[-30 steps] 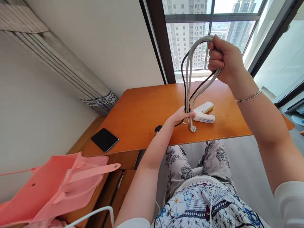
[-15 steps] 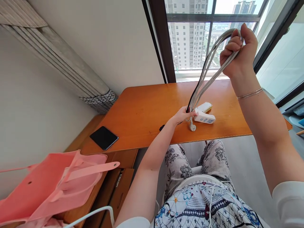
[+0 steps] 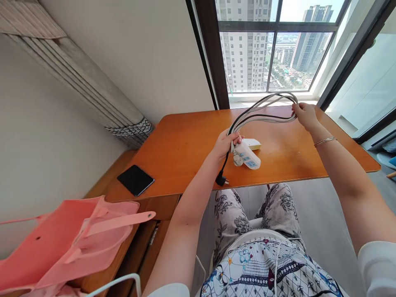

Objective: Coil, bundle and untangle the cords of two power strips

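Note:
A looped bundle of white and black power cords (image 3: 262,109) stretches between my hands above the wooden table. My left hand (image 3: 227,143) is closed round its near end, by the plugs. My right hand (image 3: 305,115) grips the looped far end, close to the window side. Below my left hand hang a black plug (image 3: 221,179) and a white plug (image 3: 238,159). Just right of that hand is a white power strip (image 3: 250,156), tilted, with its sockets facing up. Behind it lies another white block with a yellowish side (image 3: 253,144), partly hidden.
The orange-brown table (image 3: 185,152) runs up to the window (image 3: 275,57). A black phone (image 3: 135,180) lies at its left end. A pink bag (image 3: 71,239) rests on the wooden cabinet at lower left. My legs are under the table's front edge.
My right hand has come down from in front of the window, lowering the cord loop almost level. My left hand has shifted slightly left, and the power strip and black plug now show more fully.

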### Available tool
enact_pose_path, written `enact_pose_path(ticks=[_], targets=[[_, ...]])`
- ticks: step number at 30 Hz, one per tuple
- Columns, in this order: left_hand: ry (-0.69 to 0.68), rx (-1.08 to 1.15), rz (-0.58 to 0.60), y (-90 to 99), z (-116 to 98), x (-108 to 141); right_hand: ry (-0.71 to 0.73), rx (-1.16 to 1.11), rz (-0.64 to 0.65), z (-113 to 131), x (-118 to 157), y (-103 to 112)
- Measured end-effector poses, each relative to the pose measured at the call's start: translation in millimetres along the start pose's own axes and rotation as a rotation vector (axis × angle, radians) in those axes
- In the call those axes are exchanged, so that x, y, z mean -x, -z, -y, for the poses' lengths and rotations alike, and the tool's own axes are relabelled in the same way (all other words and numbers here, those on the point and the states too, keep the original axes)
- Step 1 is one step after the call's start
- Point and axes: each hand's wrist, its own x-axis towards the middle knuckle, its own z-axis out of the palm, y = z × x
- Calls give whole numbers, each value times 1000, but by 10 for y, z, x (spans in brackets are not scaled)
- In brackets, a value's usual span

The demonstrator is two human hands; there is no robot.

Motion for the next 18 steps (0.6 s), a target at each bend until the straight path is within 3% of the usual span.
enact_pose_path(ticks=[2, 4, 8, 12, 14, 18], targets=[[19, 81, 4, -17, -64, 8, -7, 151, 78, -229, 138, -69], [50, 165, -1, -45, -130, 15, 75, 228, 85, -363, 303, -142], [147, 305, -72, -89, -279, 36, 491, 406, 42, -399, 656, -197], [120, 341, -140, -58, -424, 46, 775, 493, 417, -356, 953, -170], [71, 306, -157, -25, -472, 50, 784, 432, 546, -346, 1066, -193], [-10, 237, -179, 6, -501, 71, 572, 172, 511, -302, 1209, -318]])
